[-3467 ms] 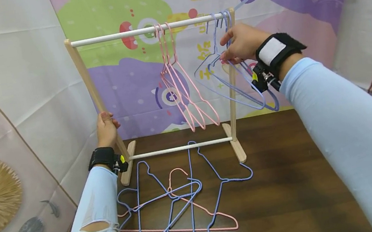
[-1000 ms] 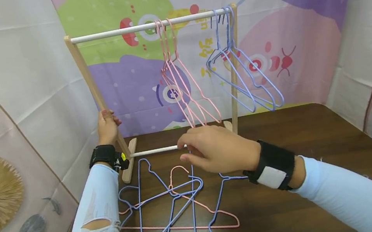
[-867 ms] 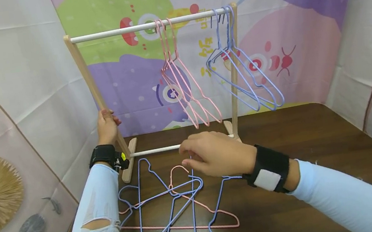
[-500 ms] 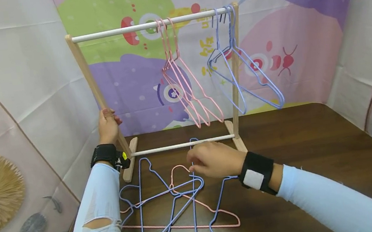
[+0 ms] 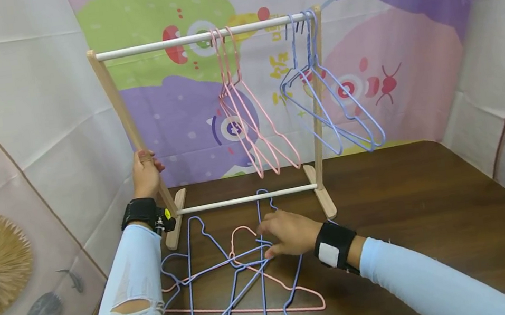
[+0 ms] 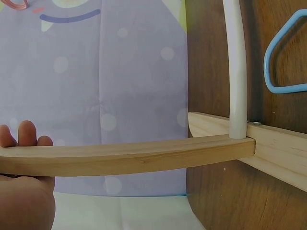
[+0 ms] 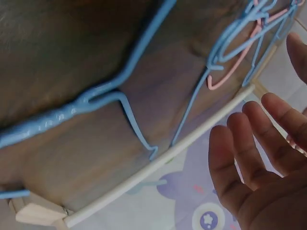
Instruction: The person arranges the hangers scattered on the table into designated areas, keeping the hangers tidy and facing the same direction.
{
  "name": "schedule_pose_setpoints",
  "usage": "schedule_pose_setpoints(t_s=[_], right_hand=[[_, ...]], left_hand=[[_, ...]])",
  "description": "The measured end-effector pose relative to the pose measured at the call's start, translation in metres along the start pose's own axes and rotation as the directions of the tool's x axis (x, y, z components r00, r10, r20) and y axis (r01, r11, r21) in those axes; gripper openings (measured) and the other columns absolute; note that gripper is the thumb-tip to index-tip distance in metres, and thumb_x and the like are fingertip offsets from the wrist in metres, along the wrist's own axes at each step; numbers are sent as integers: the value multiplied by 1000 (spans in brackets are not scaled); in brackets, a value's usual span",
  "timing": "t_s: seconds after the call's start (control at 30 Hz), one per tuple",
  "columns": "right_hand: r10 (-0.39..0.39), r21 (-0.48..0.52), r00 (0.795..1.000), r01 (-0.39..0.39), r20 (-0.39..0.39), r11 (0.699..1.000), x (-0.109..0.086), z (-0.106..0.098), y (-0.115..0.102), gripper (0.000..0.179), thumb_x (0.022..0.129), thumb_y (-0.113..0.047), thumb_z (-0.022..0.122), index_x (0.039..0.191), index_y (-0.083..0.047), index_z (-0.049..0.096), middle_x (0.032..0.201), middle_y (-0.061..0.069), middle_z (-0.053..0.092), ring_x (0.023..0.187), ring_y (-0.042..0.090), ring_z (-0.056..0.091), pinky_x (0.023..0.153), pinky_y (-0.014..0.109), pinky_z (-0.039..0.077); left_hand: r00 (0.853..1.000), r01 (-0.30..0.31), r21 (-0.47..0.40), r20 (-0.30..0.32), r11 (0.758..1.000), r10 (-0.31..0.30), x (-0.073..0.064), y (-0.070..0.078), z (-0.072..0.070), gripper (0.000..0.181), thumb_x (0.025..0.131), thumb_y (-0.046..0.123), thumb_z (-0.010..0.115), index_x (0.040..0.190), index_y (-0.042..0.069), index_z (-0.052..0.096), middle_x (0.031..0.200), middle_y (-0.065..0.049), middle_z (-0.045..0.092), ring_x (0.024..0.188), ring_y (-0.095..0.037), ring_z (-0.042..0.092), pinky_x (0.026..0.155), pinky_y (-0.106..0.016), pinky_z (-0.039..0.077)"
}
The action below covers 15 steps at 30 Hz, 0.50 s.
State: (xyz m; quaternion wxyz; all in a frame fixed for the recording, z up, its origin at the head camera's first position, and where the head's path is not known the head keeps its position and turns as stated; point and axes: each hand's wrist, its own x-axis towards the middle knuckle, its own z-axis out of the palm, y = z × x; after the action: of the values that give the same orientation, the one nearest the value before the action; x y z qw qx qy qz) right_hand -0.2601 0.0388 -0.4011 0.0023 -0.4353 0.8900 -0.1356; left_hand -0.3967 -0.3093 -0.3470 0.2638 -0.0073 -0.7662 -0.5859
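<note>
My left hand (image 5: 146, 176) grips the left wooden post (image 5: 117, 103) of a small clothes rack. In the left wrist view, fingertips (image 6: 27, 133) show beyond the post and the palm lies on its near side. My right hand (image 5: 291, 233) hovers over loose hangers on the table, fingers loosely bent and holding nothing; the right wrist view shows them spread apart. Below it lie several overlapping blue hangers (image 5: 263, 284) and a pink hanger (image 5: 248, 310). On the rack's white top bar (image 5: 152, 47), pink hangers (image 5: 237, 63) hang mid-bar and blue hangers (image 5: 294, 48) at the right end.
The rack's white lower bar (image 5: 220, 204) runs just behind the loose hangers. Its wooden feet (image 5: 320, 193) stand on the brown table (image 5: 397, 202). A patterned cloth (image 5: 171, 120) hangs behind, with pale panels (image 5: 35, 111) to the sides.
My right hand has left the hanging blue hangers and come down over the loose ones, sinking lower in the last second. The hung blue hangers sway slightly. My left hand stays on the post.
</note>
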Motion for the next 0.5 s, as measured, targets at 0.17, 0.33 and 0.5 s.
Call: schedule_pose_setpoints(t_s=[0.17,0.33,0.5], right_hand=[[33,-100,998,-27,56,995,8,11,-4,65,84,-43,84,134,-6,65,125,7,65,107,26,58,90,42,53],[86,-141,989,-69,120,988,14,19,-13,66,85,-47,82,136,-10,64,127,5,63,107,26,56,89,41,52],[105,-175,985,-81,135,981,16,25,-16,56,86,-41,84,132,-13,68,120,2,65,101,23,56,85,38,51]], left_hand=[[1000,-1,32,7,999,0,-1,-1,-1,62,107,51,14,126,-1,43,93,-6,47,84,-13,56,96,-37,49],[1000,-2,33,-2,999,2,-1,-1,0,61,107,50,14,125,-1,43,92,-6,48,83,-12,56,92,-33,49],[1000,1,20,-13,1000,-1,0,-3,1,55,106,51,16,118,7,45,91,-4,48,81,-11,56,89,-30,47]])
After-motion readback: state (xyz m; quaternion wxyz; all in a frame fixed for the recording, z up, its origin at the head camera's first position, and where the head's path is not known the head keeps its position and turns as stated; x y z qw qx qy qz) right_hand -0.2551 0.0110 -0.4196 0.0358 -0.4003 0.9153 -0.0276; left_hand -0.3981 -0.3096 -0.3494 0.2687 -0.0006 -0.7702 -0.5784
